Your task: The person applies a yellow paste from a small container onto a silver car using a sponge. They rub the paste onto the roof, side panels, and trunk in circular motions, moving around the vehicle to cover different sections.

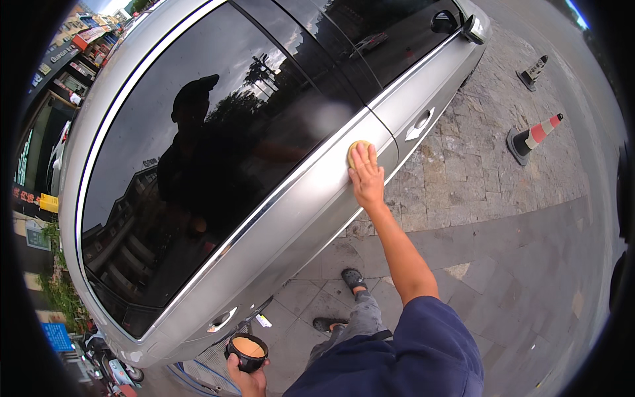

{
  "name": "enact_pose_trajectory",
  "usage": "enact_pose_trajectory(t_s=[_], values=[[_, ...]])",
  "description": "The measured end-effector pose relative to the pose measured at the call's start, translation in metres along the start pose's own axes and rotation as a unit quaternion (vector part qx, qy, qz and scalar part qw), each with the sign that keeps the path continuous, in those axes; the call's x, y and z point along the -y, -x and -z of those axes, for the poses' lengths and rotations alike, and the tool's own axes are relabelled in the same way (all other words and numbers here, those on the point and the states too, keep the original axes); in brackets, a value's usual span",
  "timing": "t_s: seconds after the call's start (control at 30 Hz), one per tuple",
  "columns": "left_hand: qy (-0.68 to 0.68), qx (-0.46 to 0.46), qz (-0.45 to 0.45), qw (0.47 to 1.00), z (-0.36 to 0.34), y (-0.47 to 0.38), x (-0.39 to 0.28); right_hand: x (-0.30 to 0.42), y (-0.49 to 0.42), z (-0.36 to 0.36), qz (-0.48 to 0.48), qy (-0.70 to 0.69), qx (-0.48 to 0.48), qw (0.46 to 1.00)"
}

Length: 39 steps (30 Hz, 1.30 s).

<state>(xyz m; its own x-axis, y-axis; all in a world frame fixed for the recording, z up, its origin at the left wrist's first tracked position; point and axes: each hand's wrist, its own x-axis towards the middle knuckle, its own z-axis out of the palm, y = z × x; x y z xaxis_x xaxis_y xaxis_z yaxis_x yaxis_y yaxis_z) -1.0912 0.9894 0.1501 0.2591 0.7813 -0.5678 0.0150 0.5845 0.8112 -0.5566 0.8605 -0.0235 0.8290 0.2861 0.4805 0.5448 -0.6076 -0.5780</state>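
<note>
My right hand point(368, 186) presses a round yellow applicator pad point(353, 155) flat against the silver door panel point(297, 198) of a car, just below the chrome window trim and left of a door seam. At the lower left, my left hand point(249, 381) holds up a round black tub point(248, 353) with a smooth orange-tan paste inside. The dark side window point(198, 149) reflects a figure in a cap, trees and clouds. One chrome door handle point(420, 124) is to the right of the pad, another point(222, 320) above the tub.
A red-and-white banded traffic cone point(538, 135) and a dark cone point(535, 73) stand on the stone paving at the right. The car's side mirror point(475, 30) juts out at the top. Blue hose point(198, 384) lies by a metal grate at the lower left, near a parked scooter point(113, 369).
</note>
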Motion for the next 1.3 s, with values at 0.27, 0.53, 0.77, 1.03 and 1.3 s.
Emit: enact_pose_trajectory(t_s=[0.27, 0.53, 0.77, 1.03, 1.3], values=[[0.010, 0.017, -0.004, 1.000, 0.008, -0.006, 0.003, 0.085, 0.075, -0.019, 0.113, -0.024, 0.044, 0.992], [0.039, 0.036, 0.015, 0.998, 0.064, -0.002, -0.003, 0.156, 0.129, -0.046, 0.089, -0.033, 0.011, 0.995], [0.069, 0.057, -0.043, 0.995, 0.185, -0.010, -0.020, 0.258, 0.202, -0.083, -0.004, -0.028, -0.044, 0.999], [0.104, 0.024, -0.054, 0.993, 0.336, -0.009, -0.026, 0.370, 0.285, -0.099, 0.262, 0.032, 0.101, 0.959], [0.153, -0.019, -0.074, 0.985, 0.408, 0.001, -0.040, 0.469, 0.350, -0.136, 0.389, -0.002, 0.185, 0.902]])
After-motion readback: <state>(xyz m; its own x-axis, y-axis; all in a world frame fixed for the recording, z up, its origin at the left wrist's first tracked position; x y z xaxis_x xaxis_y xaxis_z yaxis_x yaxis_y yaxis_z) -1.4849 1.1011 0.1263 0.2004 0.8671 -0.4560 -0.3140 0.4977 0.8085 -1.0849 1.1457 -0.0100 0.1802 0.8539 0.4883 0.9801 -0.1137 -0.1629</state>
